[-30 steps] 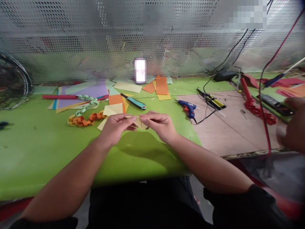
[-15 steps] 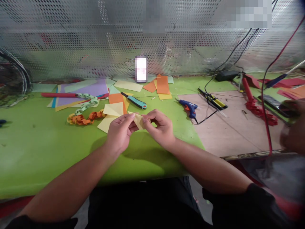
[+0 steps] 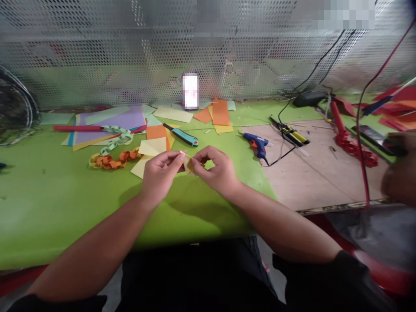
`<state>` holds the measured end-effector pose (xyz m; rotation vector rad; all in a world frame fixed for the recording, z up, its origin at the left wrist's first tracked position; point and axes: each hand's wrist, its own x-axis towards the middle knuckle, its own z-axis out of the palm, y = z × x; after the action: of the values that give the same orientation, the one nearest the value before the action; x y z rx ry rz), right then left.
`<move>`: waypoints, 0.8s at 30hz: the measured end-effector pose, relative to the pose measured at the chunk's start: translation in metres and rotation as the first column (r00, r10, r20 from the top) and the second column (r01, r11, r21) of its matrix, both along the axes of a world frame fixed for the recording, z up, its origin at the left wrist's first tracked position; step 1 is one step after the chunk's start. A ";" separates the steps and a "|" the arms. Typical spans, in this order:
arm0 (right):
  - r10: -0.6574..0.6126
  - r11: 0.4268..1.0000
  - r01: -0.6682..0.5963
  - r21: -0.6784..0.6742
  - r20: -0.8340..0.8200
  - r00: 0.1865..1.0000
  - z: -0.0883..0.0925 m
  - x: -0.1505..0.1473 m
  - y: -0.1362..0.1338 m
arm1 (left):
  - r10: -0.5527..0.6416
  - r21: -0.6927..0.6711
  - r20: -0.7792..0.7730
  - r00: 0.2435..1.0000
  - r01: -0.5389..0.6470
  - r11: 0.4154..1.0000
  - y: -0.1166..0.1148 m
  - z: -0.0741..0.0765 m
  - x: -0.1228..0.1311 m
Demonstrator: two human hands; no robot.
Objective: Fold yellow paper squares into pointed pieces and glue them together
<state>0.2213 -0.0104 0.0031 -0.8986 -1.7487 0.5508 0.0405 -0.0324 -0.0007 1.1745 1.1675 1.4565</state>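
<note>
Now yellow paper piece (image 3: 187, 164) pinched between left hand (image 3: 161, 172) and right hand (image 3: 217, 170)

Left hand (image 3: 160, 172): raised, thumb and forefinger pinched together.
Right hand (image 3: 217, 170): raised, fingertips pinched, just beside the left.
Forearms (image 3: 107, 234): bare, converging.

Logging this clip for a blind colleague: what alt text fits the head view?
The left hand and right hand pinch a small yellow paper piece between them above a green table. Behind lie coloured paper sheets, a paper chain, a utility knife and a blue glue gun; another person's blurred hand shows at far right.
</note>
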 end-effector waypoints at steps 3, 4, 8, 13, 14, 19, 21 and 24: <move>0.016 1.000 -0.016 -0.018 -0.001 1.000 0.001 0.000 0.000 | -0.019 0.002 -0.015 1.000 0.019 1.000 -0.001 0.003 0.000; 0.026 1.000 -0.026 -0.017 0.002 1.000 0.001 0.000 0.000 | -0.022 0.012 -0.026 0.999 0.022 1.000 -0.001 0.003 0.000; 0.043 0.999 -0.043 0.005 0.025 0.999 0.002 -0.001 0.000 | -0.018 0.064 -0.083 0.996 0.024 0.998 -0.004 0.005 0.001; 0.062 0.997 -0.065 0.049 0.066 0.996 0.001 0.000 0.000 | 0.032 0.128 -0.218 0.976 -0.004 0.992 -0.005 0.007 0.000; 0.071 0.995 -0.075 0.064 0.069 0.995 0.001 0.000 0.000 | 0.045 0.135 -0.224 0.973 -0.015 0.991 -0.005 0.007 0.000; 0.087 0.995 -0.090 0.043 0.070 0.994 0.003 0.001 -0.002 | 0.089 0.146 -0.219 0.972 -0.058 0.988 -0.004 0.006 0.000; 0.084 0.996 -0.086 0.030 0.062 0.995 0.003 0.000 -0.003 | 0.091 0.150 -0.228 0.969 -0.057 0.987 -0.004 0.006 0.000; 0.093 0.995 -0.095 0.029 0.054 0.994 0.004 -0.001 -0.003 | 0.089 0.170 -0.272 0.958 -0.043 0.985 -0.004 0.008 0.000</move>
<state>0.2207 -0.0137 0.0067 -0.8186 -1.8500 0.5640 0.0406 -0.0369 0.0072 1.5047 1.3071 1.4926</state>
